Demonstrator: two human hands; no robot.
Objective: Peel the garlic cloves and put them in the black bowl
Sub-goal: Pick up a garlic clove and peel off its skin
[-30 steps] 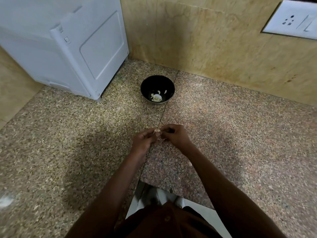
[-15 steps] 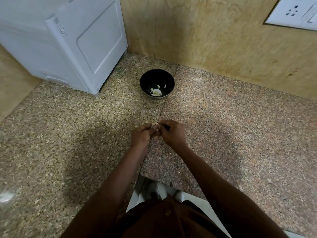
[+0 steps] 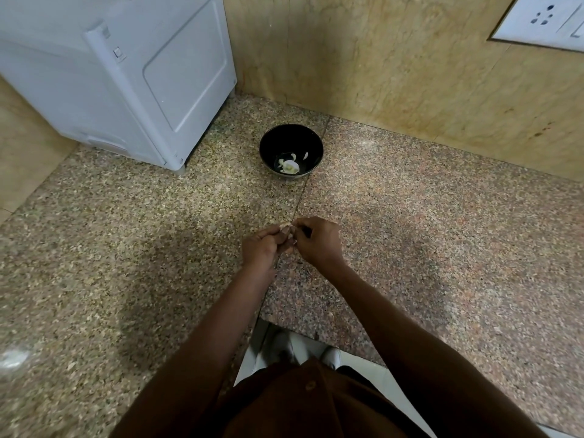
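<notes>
Speckled granite forms the table (image 3: 442,248), a polished slab in two tones, greyish-tan on the left and pinkish on the right, with a thin seam running between them. Nearest the camera, a brown buttoned garment (image 3: 311,403) and two brown sleeves cross the table edge. Both hands meet above the seam. Left hand (image 3: 260,248): fingers curled, tips pinching a small pale garlic clove (image 3: 286,229). Right hand (image 3: 317,240): fingers likewise curled, thumb and forefinger closed on the same clove from the opposite side. Whether skin remains on the clove cannot be told; it is mostly hidden by the fingers.

Farther back, well apart from the hands and just left of the seam, stands the black bowl (image 3: 271,143), round and glossy. It contains a few pale garlic pieces (image 3: 290,165) on its bottom. To its left sits a white appliance (image 3: 126,80), smooth plastic with a recessed side panel. Beige marbled wall tiles (image 3: 379,64) rise behind, carrying a white socket plate (image 3: 543,20).
</notes>
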